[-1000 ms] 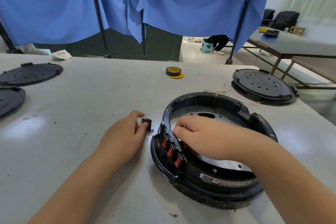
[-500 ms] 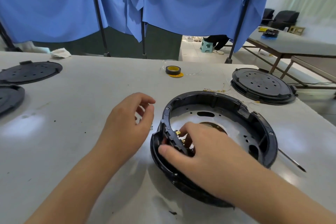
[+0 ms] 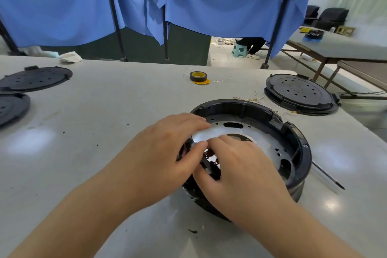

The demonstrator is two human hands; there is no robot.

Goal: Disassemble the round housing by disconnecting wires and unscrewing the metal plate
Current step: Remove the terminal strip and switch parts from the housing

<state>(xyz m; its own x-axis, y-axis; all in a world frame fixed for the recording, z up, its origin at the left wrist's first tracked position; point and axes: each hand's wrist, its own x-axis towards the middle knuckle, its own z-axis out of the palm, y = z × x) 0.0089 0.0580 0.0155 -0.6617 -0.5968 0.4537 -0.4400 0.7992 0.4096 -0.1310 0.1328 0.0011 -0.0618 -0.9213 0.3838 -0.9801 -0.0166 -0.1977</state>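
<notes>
While both hands are crowded over the near-left edge of the round housing, it's hard to see exactly what's going on under them. That housing is a black ring sitting flat on the grey bench, right of center and close to the person, with the shiny metal plate still lying inside it, holes and all. The left hand comes in from the left and its fingers are curled over the rim, thumb pressed down right where the black connector block sits on the inner wall, so it looks like it's gripping that part of the housing. The right hand is right against it, fingers bent and tucked down onto the same block, knuckles up; whether it's actually pinching a wire or just the plastic, I can't tell, the hands cover it. A few thin yellowish wires trail on the bench just behind the housing. A thin dark screwdriver lies on the bench just to the right of the ring. Further back there's a roll of tape, a black round cover at the right, and two more black covers off at the left edge. Blue curtains hang behind the bench.
</notes>
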